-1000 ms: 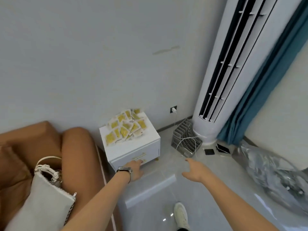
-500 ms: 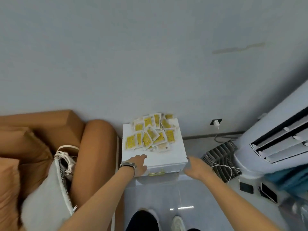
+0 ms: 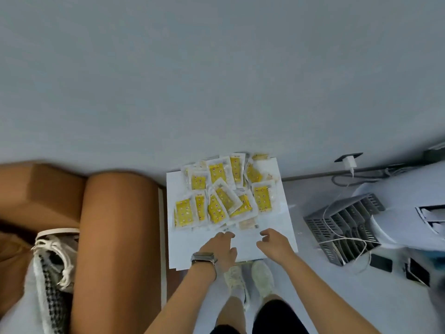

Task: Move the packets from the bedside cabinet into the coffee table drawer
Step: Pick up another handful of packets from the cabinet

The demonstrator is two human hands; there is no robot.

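Observation:
A heap of several yellow and clear packets [image 3: 224,196] covers the far half of the white bedside cabinet [image 3: 281,227], which stands against the wall. Over the bare near part of its top, my left hand [image 3: 220,247], with a watch on the wrist, and my right hand [image 3: 274,244] hover side by side. Both have loosely curled fingers and hold nothing. Their fingertips are just short of the nearest packets. The coffee table drawer is not in view.
A brown sofa arm [image 3: 115,237] stands close to the cabinet's left side, with a white bag [image 3: 48,273] on the seat. To the right a grey slotted rack [image 3: 346,227] with white cables sits on the floor beside a white air-conditioner tower [image 3: 404,213]. Dark phones [image 3: 380,262] lie near it.
I have stepped up to the cabinet and now look straight down on it. Both hands rose from its front edge onto the top and came together near the packets.

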